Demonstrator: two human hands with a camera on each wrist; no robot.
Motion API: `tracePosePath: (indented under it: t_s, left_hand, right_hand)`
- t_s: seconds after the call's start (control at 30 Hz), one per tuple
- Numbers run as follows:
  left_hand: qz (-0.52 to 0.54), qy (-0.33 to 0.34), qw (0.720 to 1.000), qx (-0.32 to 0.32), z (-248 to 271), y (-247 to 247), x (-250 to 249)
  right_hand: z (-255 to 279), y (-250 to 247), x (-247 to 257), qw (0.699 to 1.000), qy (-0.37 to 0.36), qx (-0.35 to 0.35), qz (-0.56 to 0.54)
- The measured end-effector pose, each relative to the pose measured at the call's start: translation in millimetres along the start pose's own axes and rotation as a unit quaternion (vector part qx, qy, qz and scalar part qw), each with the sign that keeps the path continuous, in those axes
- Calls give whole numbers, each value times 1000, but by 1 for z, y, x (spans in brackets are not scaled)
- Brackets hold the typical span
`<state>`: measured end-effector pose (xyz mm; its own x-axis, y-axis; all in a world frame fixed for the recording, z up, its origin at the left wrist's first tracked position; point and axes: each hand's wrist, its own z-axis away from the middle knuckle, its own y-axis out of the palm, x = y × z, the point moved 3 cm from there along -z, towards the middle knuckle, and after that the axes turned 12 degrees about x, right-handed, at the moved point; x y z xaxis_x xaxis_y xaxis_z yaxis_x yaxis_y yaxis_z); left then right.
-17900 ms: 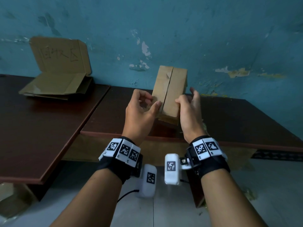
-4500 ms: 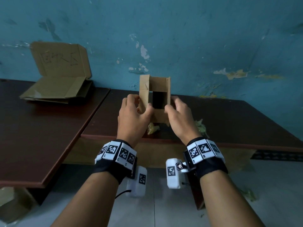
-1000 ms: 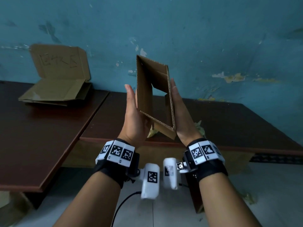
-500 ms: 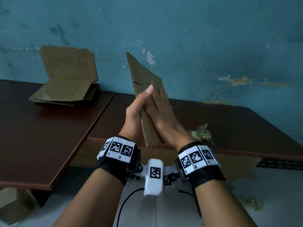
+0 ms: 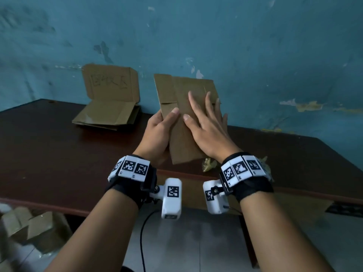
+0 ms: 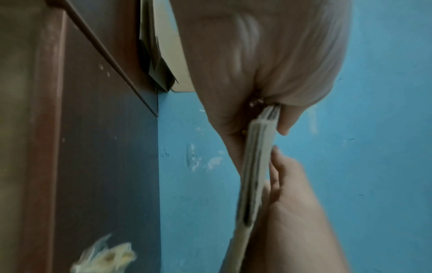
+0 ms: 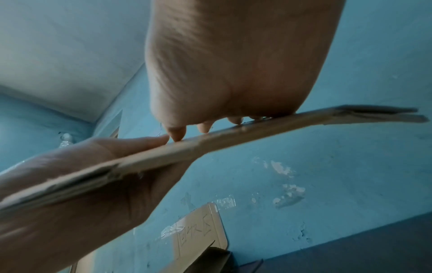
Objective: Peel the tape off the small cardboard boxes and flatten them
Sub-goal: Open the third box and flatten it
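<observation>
The small cardboard box is pressed flat and held up in the air above the dark table. My left hand grips its left edge, thumb on the front face and fingers behind. My right hand lies flat on the front face with straight, spread fingers. In the left wrist view the flat box shows edge-on between both hands. The right wrist view shows the same flat box edge-on under my fingertips. A crumpled wad of peeled tape lies on the table near my right wrist.
A flattened stack of cardboard with one flap leaning up against the blue wall sits at the back of the table. Several more small boxes lie on the floor at lower left. The table's front edge runs under my wrists.
The box went from an open sleeve squeezed between my palms to fully flat. It has turned face-on, my left hand now gripping its edge and my right palm on its front.
</observation>
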<state>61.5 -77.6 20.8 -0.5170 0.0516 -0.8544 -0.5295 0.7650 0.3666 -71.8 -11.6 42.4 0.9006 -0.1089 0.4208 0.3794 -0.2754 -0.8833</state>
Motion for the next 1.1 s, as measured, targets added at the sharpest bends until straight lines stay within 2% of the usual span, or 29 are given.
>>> tracePosePath:
  t_s: [0.13,0.3,0.43,0.57,0.7,0.77,0.9,1.0,1.1]
  left_hand:
    - [-37,-3,999,-22,-3,-33,-21]
    - [-96,14,990,-100,-5,-80,-58]
    - [-167,21,974,-152,-7,-115,-87]
    - [-289,6,935,-203,-14,-160,-104]
    - [-429,-60,868,-243,-16,-203,-117]
    - [-464,-86,847,-244,-18,-219,-124]
    - [-513,-111,824,-213,-27,-240,-127]
    - [-564,-125,794,-190,-38,-259,-123]
    - [-606,-150,759,-186,-48,-285,-115]
  right_hand:
    - [-13,-2,22,1000,12,-2,-11]
    - [-20,3,46,984,66,-39,-160]
    - [-31,13,66,977,46,-45,-206]
    - [-52,34,90,971,30,-85,-220]
    - [-80,62,118,972,26,-89,-217]
    - [-97,77,131,972,35,-84,-215]
    - [-134,104,148,967,69,-77,-232]
    - [-160,118,153,971,100,-32,-213]
    - [-181,137,154,978,97,34,-181]
